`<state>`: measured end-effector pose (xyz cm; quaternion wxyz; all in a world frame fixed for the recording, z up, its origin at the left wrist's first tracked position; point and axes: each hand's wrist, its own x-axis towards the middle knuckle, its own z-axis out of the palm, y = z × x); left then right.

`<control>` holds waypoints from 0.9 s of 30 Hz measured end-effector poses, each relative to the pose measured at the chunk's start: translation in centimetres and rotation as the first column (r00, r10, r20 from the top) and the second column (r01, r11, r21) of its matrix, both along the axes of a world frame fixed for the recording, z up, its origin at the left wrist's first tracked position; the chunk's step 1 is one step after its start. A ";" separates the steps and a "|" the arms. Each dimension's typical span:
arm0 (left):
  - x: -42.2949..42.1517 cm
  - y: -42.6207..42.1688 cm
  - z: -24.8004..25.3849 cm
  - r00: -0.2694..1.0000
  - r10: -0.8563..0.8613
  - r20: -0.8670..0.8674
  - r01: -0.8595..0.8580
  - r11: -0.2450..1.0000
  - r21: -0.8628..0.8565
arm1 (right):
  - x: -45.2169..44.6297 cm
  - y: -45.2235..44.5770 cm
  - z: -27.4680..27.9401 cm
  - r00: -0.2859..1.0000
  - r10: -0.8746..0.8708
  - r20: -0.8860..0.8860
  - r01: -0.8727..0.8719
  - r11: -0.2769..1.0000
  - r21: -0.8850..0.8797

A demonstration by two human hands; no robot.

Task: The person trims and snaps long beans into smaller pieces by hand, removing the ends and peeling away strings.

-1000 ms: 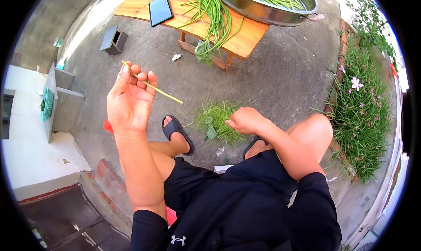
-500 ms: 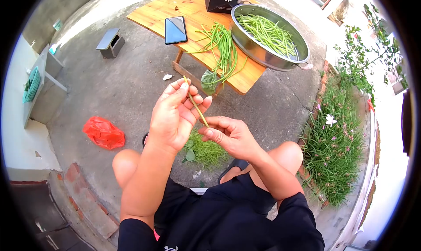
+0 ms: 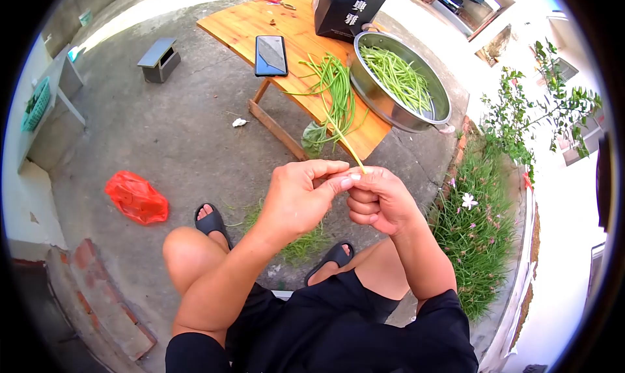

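Note:
A thin green-yellow stalk [image 3: 351, 153] slants up and left from my hands, its upper part overlapping the bundle behind it. My right hand [image 3: 381, 200] is closed, pinching the stalk's lower end between thumb and forefinger. Close against it, my left hand [image 3: 303, 194] pinches at that same end; its fingertips partly hide what they grip. Beyond them a loose bundle of green stalks [image 3: 335, 86] lies on the wooden table [image 3: 228, 25], a leaf hanging over the edge. A large metal pan [image 3: 377, 99] beside it holds many more stalks.
A phone [image 3: 271, 56], red-handled scissors [image 3: 278, 1] and a black box-like bag [image 3: 335, 18] are on the table. Green scraps [image 3: 303, 243] lie on the ground between my feet. A red plastic bag [image 3: 137, 197] and a small grey stool [image 3: 159, 59] stand left; grassy plants [image 3: 482, 243] grow right.
My hands have come together at the stalk's lower end; before, they held its two ends apart. My left hand has moved right and down, and the view has shifted.

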<state>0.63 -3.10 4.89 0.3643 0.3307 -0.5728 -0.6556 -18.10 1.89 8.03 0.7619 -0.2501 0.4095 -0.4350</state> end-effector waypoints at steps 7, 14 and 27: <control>0.5 -0.7 0.1 0.961 0.271 0.051 -0.203 0.819 -0.537 | 0.1 -2.7 4.2 0.786 0.052 -0.615 -0.155 0.981 -0.115; 1.9 -0.1 -1.8 0.866 0.227 0.445 0.131 0.757 -0.641 | -10.4 -12.8 7.4 0.065 -0.452 -0.890 -0.161 0.875 -0.456; 3.7 0.6 -1.6 0.639 0.368 0.676 0.382 0.611 -0.693 | -11.6 -20.4 4.9 -0.290 -0.798 -0.528 -0.385 0.603 -0.699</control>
